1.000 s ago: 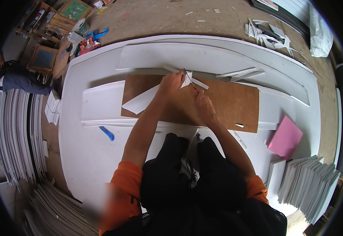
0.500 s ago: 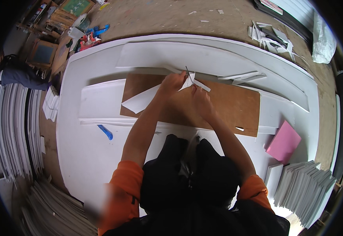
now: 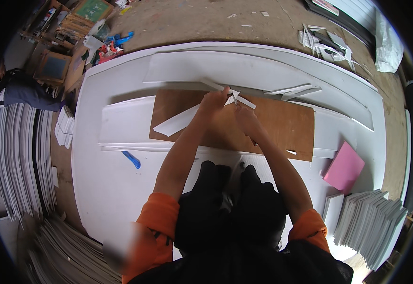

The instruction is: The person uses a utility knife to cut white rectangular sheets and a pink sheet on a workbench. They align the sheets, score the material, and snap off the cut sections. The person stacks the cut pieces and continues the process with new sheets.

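A long white sheet (image 3: 174, 122), perhaps paper or thin card, slants over the brown board (image 3: 282, 118). My left hand (image 3: 213, 102) is closed on its upper end, where a folded white point juts out beyond the fingers. Just to the right, my right hand (image 3: 248, 120) is closed round a thin metal tool that looks like scissors (image 3: 236, 98). The blades touch or nearly touch the white point; most of the tool is hidden in the hand. A narrow white strip (image 3: 247, 102) lies beyond my right fingers.
White panels (image 3: 263, 66) lie under and beyond the board on a large white table (image 3: 102, 189). A blue-handled tool (image 3: 131, 160) rests at left, a pink block (image 3: 344, 166) at right. Stacked boards (image 3: 367, 227) stand at the near right. Another person (image 3: 26, 90) is at far left.
The blades, spread and pointing up half a second ago, now show only a short tip by the white point. My left hand has shifted slightly right with the sheet; the sheet looks narrower.
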{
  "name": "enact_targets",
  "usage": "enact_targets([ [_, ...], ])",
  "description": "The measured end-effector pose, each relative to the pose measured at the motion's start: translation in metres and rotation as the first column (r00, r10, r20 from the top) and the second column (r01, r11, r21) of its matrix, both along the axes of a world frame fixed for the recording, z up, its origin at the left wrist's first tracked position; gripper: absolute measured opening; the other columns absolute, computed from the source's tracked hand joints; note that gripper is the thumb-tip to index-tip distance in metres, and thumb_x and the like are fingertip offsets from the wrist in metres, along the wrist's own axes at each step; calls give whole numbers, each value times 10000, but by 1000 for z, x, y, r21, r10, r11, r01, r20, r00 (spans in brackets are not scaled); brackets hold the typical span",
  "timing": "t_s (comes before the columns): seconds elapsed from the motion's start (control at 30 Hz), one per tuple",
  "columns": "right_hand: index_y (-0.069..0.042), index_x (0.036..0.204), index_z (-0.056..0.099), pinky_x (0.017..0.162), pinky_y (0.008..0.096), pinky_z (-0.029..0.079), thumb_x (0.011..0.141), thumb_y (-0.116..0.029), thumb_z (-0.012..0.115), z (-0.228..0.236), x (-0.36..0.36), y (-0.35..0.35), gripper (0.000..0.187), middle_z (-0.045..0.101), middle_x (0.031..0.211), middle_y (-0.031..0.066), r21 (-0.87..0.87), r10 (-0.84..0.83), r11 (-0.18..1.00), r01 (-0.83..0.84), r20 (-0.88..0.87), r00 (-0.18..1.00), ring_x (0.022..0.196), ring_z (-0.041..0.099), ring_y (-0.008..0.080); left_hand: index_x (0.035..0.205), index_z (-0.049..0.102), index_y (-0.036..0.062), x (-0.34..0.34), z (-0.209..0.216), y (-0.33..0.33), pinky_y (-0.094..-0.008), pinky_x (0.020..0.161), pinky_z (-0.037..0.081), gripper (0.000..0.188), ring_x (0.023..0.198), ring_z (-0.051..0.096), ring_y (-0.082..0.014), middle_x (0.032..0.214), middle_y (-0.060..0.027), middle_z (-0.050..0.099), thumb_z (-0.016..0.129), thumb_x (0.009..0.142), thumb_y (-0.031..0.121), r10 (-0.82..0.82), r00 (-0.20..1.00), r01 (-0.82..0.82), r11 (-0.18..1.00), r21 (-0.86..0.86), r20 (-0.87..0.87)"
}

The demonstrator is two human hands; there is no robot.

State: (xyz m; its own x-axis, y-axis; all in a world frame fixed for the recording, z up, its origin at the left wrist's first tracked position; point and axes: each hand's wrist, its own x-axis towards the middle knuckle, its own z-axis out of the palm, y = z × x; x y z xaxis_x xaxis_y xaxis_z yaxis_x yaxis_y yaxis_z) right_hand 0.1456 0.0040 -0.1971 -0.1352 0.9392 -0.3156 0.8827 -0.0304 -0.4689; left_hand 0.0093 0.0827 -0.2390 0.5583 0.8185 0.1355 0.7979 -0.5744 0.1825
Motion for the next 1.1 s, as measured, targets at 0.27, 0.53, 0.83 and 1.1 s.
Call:
enact_targets([
  [0.27, 100, 790, 525, 559, 434, 496, 922, -344, 212, 5, -4, -24, 559, 572, 701, 285, 54, -300, 948, 315, -194, 934, 624, 597, 392, 1081, 443, 20, -6, -3, 13, -492, 568, 434, 372, 636, 551, -398, 663, -207, 566, 380, 882, 328, -59, 992, 71, 991, -110, 111],
  [0.53, 85, 756, 536, 626, 475, 487, 919, -303, 255, -25, -17, 24, 505, 576, 718, 282, -97, -331, 944, 317, -229, 915, 680, 581, 433, 1066, 448, 45, -6, 6, 12, -480, 570, 443, 393, 639, 558, -386, 683, -179, 583, 407, 868, 382, -12, 996, 29, 979, -200, 88],
  [0.83, -5, 977, 523, 798, 460, 443, 903, -338, 297, -36, -23, 40, 409, 574, 995, 213, -311, -469, 858, 408, -152, 870, 961, 546, 377, 1057, 481, 166, 6, 22, 5, -425, 655, 464, 347, 812, 568, -312, 920, -74, 571, 457, 827, 424, 109, 976, -77, 982, -171, 187],
  [1.1, 13, 922, 526, 752, 472, 458, 906, -337, 294, 6, -21, 10, 420, 585, 926, 221, -249, -460, 871, 423, -116, 880, 901, 563, 388, 927, 490, 119, 10, 20, 10, -392, 571, 459, 246, 726, 572, -290, 849, -66, 546, 543, 794, 320, 103, 961, -106, 994, -5, 257],
])
